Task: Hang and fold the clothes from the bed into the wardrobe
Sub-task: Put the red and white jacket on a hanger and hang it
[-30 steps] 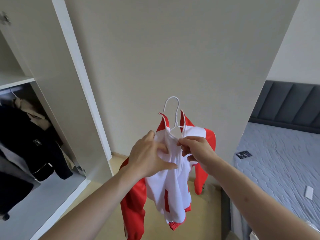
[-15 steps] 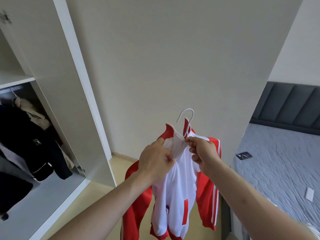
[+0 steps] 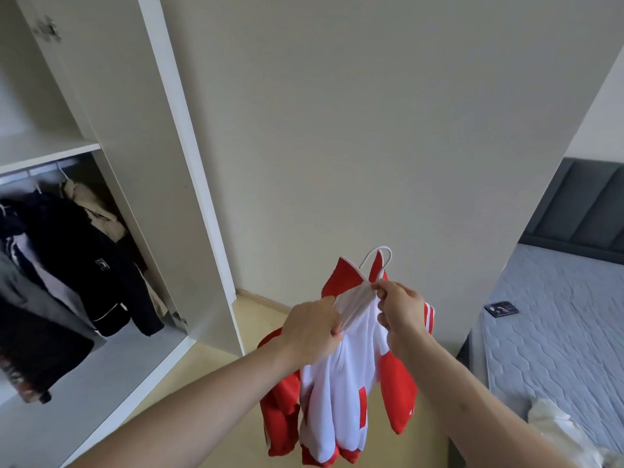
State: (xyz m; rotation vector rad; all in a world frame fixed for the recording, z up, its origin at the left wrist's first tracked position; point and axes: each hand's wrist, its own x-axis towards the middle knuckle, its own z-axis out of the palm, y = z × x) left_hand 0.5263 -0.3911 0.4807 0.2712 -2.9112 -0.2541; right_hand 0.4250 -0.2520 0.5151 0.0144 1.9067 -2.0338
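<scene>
Red-and-white jacket (image 3: 351, 383) on white hanger (image 3: 380, 261), lower centre of frame. Left hand (image 3: 312, 327) grips its front; right hand (image 3: 401, 309) pinches the collar. Open wardrobe (image 3: 111, 163), left.

The hanger (image 3: 378, 261) showed only its hook; the jacket (image 3: 341, 393) hid the rest. The card (image 3: 502, 307) on the bed (image 3: 557, 332) was unreadable.

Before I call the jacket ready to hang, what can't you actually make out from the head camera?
- Hanger: only the hook shows; the jacket hides its shoulders.
- Zip: hidden by the left hand and right hand.
- Wardrobe rail: cut off by the left edge.
- Card on the bed: too small to read.
</scene>
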